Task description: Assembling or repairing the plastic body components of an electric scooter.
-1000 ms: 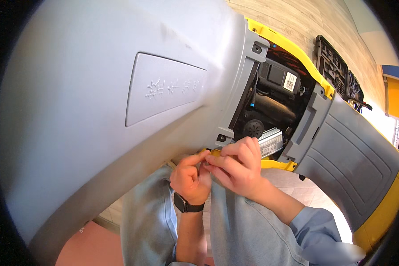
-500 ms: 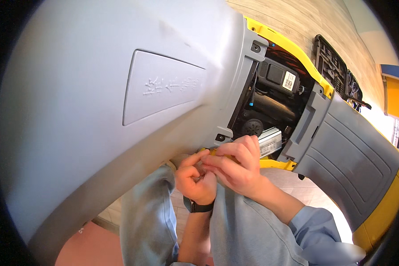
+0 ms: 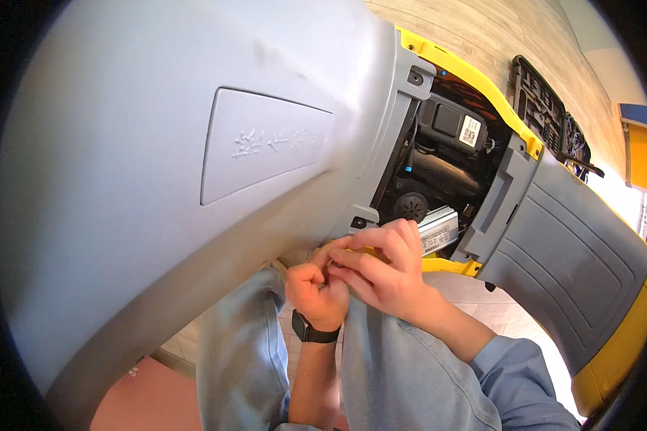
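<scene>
My left hand [image 3: 318, 293], with a dark watch [image 3: 311, 328] on its wrist, is closed, its fingertips meeting those of my right hand [image 3: 387, 267]. The right hand is closed in a pinch too. Whatever lies between the fingers is too small or too hidden to make out. Both hands are just below the near edge of an open compartment [image 3: 449, 169] in a grey and yellow vehicle body. Part of the near yellow frame rail [image 3: 449, 266] is behind my right hand. Close to that hand is a silver finned metal box [image 3: 438, 228] with a label.
A large grey panel [image 3: 144, 144] fills the left side, and a ribbed grey panel [image 3: 568, 251] lies right of the compartment. Inside are a black box [image 3: 446, 118], a blue-tipped cable [image 3: 409, 168] and a round black part [image 3: 410, 206]. An open black tool case [image 3: 539, 100] rests on the floor beyond.
The left index finger has bent in toward my right fingertips, and the left wrist has turned slightly. My right hand has barely moved.
</scene>
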Available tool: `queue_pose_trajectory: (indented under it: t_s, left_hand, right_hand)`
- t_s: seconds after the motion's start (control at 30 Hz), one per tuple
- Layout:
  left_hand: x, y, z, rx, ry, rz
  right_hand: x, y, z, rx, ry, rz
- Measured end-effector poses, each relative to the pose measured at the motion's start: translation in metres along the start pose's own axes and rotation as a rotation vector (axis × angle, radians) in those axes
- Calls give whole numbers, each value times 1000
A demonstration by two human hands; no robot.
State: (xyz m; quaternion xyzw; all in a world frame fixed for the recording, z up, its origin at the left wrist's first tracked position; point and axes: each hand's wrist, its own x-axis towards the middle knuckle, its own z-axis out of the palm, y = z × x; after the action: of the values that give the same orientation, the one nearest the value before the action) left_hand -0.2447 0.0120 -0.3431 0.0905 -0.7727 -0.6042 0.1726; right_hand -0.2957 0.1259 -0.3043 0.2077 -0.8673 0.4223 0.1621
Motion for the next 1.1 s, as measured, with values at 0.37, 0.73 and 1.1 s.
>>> queue_pose_trajectory:
  t_s: [0.37,0.73,1.1]
  left_hand:
    - [-1,3,2,120,146,120]
    - [4,1,-2,149,119,129]
    - [5,6,-4,139,-4,116]
  right_hand:
    - [-1,1,-3,-64,13,2]
    - [-7,0,-8,-153,8,-207]
    - [-3,0,-1,-83,49,-23]
